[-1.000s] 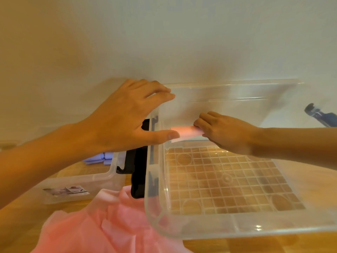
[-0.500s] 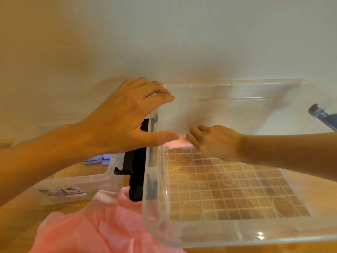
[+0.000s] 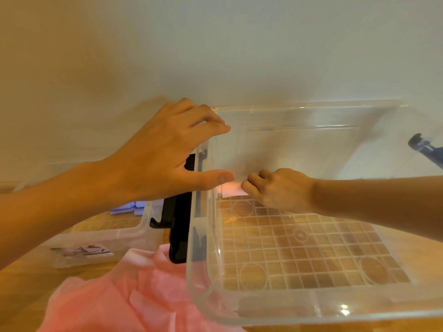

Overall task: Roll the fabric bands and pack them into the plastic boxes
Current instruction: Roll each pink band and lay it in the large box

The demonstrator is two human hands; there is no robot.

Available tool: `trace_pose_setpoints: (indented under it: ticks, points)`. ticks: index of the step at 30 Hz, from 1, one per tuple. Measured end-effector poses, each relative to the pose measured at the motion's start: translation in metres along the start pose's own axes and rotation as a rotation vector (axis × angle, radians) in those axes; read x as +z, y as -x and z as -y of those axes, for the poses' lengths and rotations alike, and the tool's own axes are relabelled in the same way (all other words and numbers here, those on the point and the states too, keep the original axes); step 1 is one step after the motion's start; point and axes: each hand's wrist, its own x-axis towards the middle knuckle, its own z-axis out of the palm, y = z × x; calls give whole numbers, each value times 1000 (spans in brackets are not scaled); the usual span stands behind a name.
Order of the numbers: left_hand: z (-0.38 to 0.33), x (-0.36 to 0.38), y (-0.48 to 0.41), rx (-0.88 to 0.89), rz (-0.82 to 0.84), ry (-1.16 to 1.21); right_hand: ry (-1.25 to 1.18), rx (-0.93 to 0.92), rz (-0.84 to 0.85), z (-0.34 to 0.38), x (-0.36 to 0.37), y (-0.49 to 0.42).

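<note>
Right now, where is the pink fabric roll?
Head view: the pink roll lies in the clear box at its far left corner, held by the right hand.

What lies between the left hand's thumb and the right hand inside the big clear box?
A pink fabric band, in the far left corner of the big clear box; the head view shows it.
</note>
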Motion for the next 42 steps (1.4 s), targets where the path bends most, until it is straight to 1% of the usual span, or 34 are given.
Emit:
trace_pose_setpoints:
  ticks: [4, 11, 16, 20, 24, 31, 36, 40, 42]
  points:
    - [0, 0, 1, -4, 3, 3, 36, 15, -42, 5, 6, 2]
    - [1, -1, -1, -4, 8, -14, 7, -3, -30, 6, 7, 2]
    - [2, -1, -1, -7, 9, -13, 14, -38, 12, 5, 2, -2]
    - [1, -1, -1, 2, 3, -13, -6, -7, 34, 7, -2, -6]
    - [1, -1, -2, 0, 8, -13, -6, 45, 22, 7, -4, -13]
    - [1, -1, 0, -4, 7, 0, -16, 85, 153, 8, -12, -32]
    - [0, -1, -1, 5, 9, -6, -57, 94, 202, 10, -9, -34]
    - [2, -5, -5, 5, 17, -37, -98, 104, 194, 0, -25, -36]
    - [2, -7, -6, 1, 30, -58, -108, 78, 180, -9, -40, -36]
